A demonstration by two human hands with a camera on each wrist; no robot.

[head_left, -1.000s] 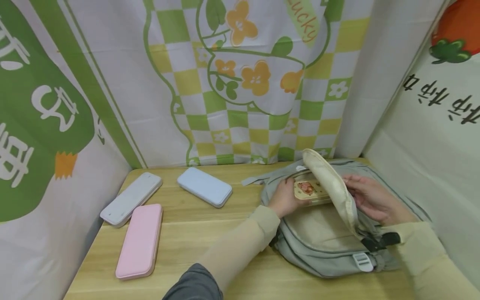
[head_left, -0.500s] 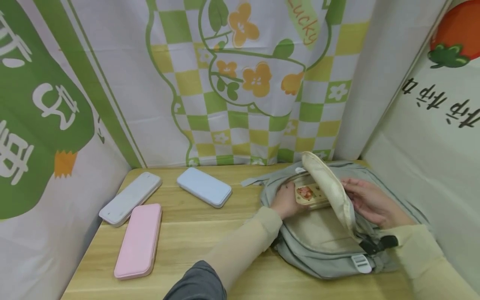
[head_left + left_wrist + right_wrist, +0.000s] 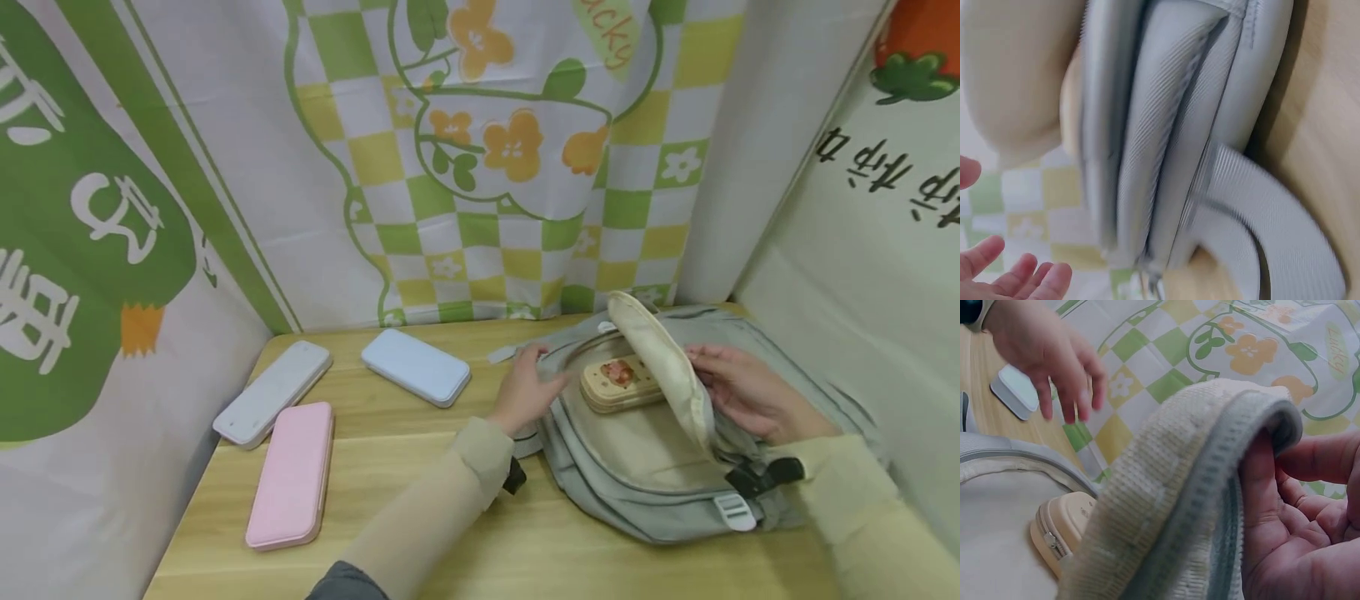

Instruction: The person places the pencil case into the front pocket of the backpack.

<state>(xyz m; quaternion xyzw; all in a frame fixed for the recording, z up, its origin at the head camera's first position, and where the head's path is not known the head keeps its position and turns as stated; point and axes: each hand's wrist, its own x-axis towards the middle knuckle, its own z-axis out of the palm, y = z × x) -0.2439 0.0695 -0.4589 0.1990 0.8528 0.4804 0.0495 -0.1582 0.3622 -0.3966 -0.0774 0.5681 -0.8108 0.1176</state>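
Note:
A grey backpack (image 3: pixel 652 518) lies on the table with its front pocket unzipped, showing a cream lining. Inside that pocket rests a beige zippered pencil case (image 3: pixel 617 385) with a reddish cartoon print; the raised flap hides its right end. My right hand (image 3: pixel 750 396) pinches the edge of the pocket flap (image 3: pixel 663 367) and holds it up, as the right wrist view also shows. My left hand (image 3: pixel 525 392) is empty, its fingers spread, over the backpack's left side. In the left wrist view its fingertips (image 3: pixel 1054 281) are apart from the bag.
On the left of the wooden table (image 3: pixel 420 492) lie a pink case (image 3: pixel 291 475) and a light grey case (image 3: pixel 273 392), overlapping at one corner. A pale blue case (image 3: pixel 416 367) lies behind. Patterned curtains (image 3: pixel 517 250) enclose the table.
My left hand has let go of the pencil case and drawn back to the left, leaving it in the pocket. My right hand still holds the flap up.

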